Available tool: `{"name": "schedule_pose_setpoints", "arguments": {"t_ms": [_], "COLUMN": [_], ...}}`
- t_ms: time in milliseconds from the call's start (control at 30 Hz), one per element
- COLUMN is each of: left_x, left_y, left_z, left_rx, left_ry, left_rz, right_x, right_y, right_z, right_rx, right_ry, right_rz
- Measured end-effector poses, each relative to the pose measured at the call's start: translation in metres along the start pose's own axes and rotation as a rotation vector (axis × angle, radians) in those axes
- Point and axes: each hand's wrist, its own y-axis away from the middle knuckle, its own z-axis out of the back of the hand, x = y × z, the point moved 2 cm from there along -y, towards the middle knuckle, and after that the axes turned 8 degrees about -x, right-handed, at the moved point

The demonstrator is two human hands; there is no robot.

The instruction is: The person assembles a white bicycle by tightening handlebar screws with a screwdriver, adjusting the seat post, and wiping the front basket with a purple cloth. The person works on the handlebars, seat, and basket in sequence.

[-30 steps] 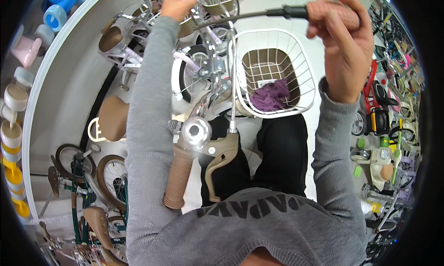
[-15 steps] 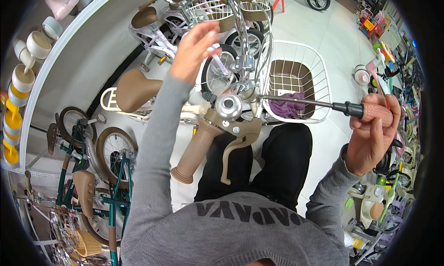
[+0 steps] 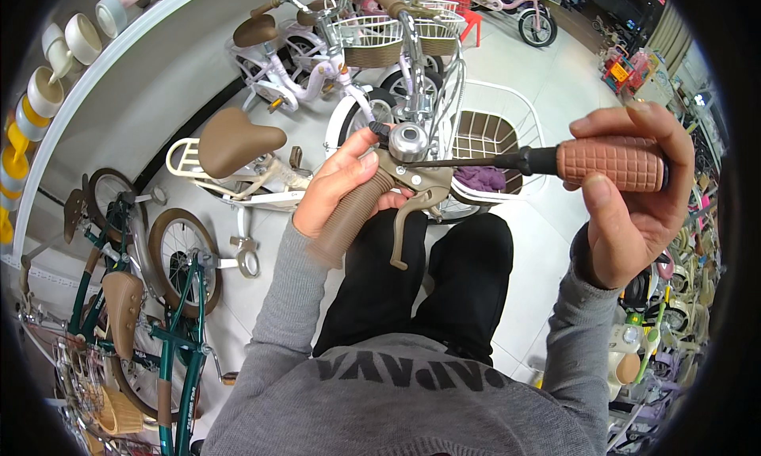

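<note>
My left hand (image 3: 321, 193) is wrapped round the brown ribbed handlebar grip (image 3: 358, 210), its thumb on top near the inner end. In my right hand (image 3: 626, 230) is a screwdriver (image 3: 612, 165) with a reddish-brown checkered handle, gripped between thumb and fingers. Its long dark shaft points left, and the tip lies by the brake lever clamp, just below the silver bell (image 3: 408, 142). Whether the tip sits in a screw is too small to tell. A brown brake lever (image 3: 403, 232) hangs from the clamp toward my knees.
Beyond the bar is a white wire basket (image 3: 541, 151) with a brown lining, holding a purple cloth (image 3: 479, 179). A brown saddle (image 3: 234, 143) is at the left. Green bicycles (image 3: 190, 353) stand at lower left, lilac ones (image 3: 321, 76) behind. Assorted goods crowd the right side.
My left hand has come down from above the handlebar and closed round the grip. The screwdriver has swung nearer, its tip now at the lever clamp below the bell.
</note>
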Motion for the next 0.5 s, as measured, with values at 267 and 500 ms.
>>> {"name": "schedule_pose_setpoints", "arguments": {"t_ms": [267, 500], "left_x": [0.015, 0.019], "left_y": [-0.019, -0.029], "left_z": [-0.010, -0.017], "left_rx": [0.087, 0.085], "left_ry": [0.042, 0.058], "left_rz": [-0.053, -0.087], "right_x": [0.024, 0.029], "right_y": [-0.047, -0.071], "right_z": [-0.013, -0.036], "right_rx": [0.291, 0.424], "right_ry": [0.229, 0.279], "right_rz": [0.135, 0.057]}}
